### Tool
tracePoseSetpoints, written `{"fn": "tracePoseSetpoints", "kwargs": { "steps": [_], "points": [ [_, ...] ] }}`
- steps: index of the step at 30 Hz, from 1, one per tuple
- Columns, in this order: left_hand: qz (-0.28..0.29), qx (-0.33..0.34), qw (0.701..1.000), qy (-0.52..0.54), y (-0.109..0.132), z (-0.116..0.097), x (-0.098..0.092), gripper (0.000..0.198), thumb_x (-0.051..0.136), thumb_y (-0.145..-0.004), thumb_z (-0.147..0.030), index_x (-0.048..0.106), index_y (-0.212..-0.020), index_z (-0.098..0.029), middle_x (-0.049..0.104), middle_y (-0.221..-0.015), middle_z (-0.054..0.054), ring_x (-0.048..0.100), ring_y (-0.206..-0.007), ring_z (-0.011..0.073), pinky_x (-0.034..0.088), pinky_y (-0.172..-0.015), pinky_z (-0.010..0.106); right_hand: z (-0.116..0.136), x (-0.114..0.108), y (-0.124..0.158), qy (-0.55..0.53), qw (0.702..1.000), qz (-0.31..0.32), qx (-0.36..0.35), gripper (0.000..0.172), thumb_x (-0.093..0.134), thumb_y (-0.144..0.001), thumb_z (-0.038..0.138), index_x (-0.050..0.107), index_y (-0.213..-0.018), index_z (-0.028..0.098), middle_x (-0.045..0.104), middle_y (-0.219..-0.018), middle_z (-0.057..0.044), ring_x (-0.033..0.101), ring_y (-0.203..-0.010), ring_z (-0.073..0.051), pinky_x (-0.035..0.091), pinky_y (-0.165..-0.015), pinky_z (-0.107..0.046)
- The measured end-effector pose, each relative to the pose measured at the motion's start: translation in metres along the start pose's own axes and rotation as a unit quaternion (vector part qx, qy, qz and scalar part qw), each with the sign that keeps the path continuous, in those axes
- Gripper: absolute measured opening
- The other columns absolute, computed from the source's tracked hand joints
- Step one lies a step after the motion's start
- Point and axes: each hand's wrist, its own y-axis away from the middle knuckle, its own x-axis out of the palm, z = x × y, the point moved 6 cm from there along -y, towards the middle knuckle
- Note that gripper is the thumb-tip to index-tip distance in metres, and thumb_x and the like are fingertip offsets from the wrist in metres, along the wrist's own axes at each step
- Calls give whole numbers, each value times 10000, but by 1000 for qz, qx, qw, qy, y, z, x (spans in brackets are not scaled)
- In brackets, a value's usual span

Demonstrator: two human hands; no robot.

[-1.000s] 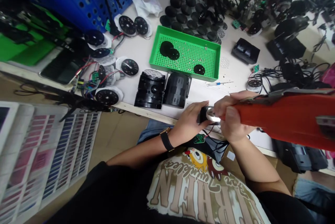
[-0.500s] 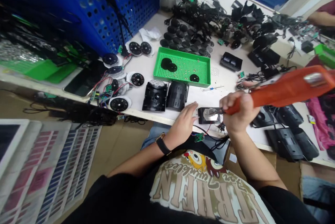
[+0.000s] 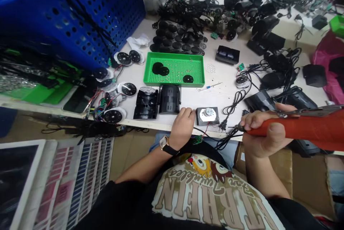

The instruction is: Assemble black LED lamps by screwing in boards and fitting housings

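Note:
My left hand [image 3: 182,126] rests loosely at the table's front edge, holding nothing, its fingertips just beside a square black block with a silver motor on top [image 3: 207,116]. My right hand [image 3: 264,129] grips a red-handled soldering iron [image 3: 298,129] over the table edge, right of the block. The iron's dark tip [image 3: 239,128] is apart from the block. A small green circuit board [image 3: 197,139] with thin wires lies just below my left hand, and a black power cord [image 3: 230,110] runs next to the block.
A green perforated tray [image 3: 172,69] holds black discs and small screws. Black housings [image 3: 146,103] stand near it, beside a small screwdriver [image 3: 210,86]. A blue perforated crate [image 3: 80,15] rises at the left. Black discs, cables and parts cover the far table.
The block now sits on the table, no longer held in my hands. My left hand has moved left of it, and my right hand has carried the iron away to the right.

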Motion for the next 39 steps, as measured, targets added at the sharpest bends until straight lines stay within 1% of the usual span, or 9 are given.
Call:
{"fn": "tracePoseSetpoints", "kwargs": {
  "steps": [7,10,15,18,22,24,27,31,39],
  "points": [
    [37,37,997,-49,2,-8,-5,208,475,-1008,-74,678,-1013,-116,623,-947,121,550,-900,293,528,-787,411,-10,-11,-2,9,1000,-8,11,294,787,-844,349,674,-1090,236,599,-582,74,514,-412,-120,531,-447,-277],
    [42,47,997,-54,-1,-4,-14,256,436,-1006,-53,679,-1048,-123,635,-967,130,560,-909,295,541,-796,418,-11,-15,-7,2,1000,-7,11,288,802,-842,338,676,-1082,239,609,-589,69,510,-422,-116,529,-463,-275],
    [-76,6,994,-75,-50,26,-62,329,397,-1053,-137,655,-1256,-111,663,-1074,169,603,-1016,317,549,-902,478,-14,-21,-22,19,999,-30,17,304,828,-833,365,678,-1063,234,611,-585,71,509,-405,-117,511,-441,-274],
    [-87,-12,996,-27,-79,34,-79,465,365,-1041,-103,479,-1489,-62,639,-1265,203,601,-1195,329,517,-1054,539,-14,-23,-26,30,999,-31,12,268,827,-844,365,682,-1023,229,615,-587,69,520,-409,-110,513,-448,-267],
    [82,81,982,148,-74,5,-55,429,622,-1027,-319,550,-1415,-150,638,-1376,136,608,-1284,285,515,-1117,478,-13,-24,-22,33,999,-28,12,215,831,-840,332,675,-940,224,622,-596,62,543,-425,-107,515,-447,-253],
    [128,78,970,194,-60,-6,-36,465,744,-955,-367,597,-1349,-170,660,-1339,122,620,-1265,286,527,-1098,467,-17,-21,-18,25,999,-35,15,235,819,-849,341,672,-1000,237,612,-590,71,540,-422,-107,514,-449,-250],
    [96,43,971,216,-48,-8,-18,369,778,-926,-300,658,-1254,-181,680,-1257,108,617,-1228,281,518,-1083,459,-30,-8,-15,12,999,-46,4,260,791,-861,433,647,-986,257,567,-572,90,501,-399,-95,505,-443,-246],
    [22,25,977,209,-44,-9,-12,262,760,-935,-273,697,-1180,-204,684,-1177,79,577,-1174,275,491,-1068,460,-60,12,-14,6,999,-43,10,327,767,-860,534,608,-918,254,534,-577,95,500,-418,-89,533,-490,-257],
    [24,32,990,134,-37,-26,-10,220,607,-1013,-224,621,-1211,-128,633,-1194,139,541,-1144,308,461,-1014,455,-89,20,-11,58,996,17,72,353,732,-894,521,584,-790,218,541,-595,65,573,-534,-109,574,-591,-277]
  ]
}}
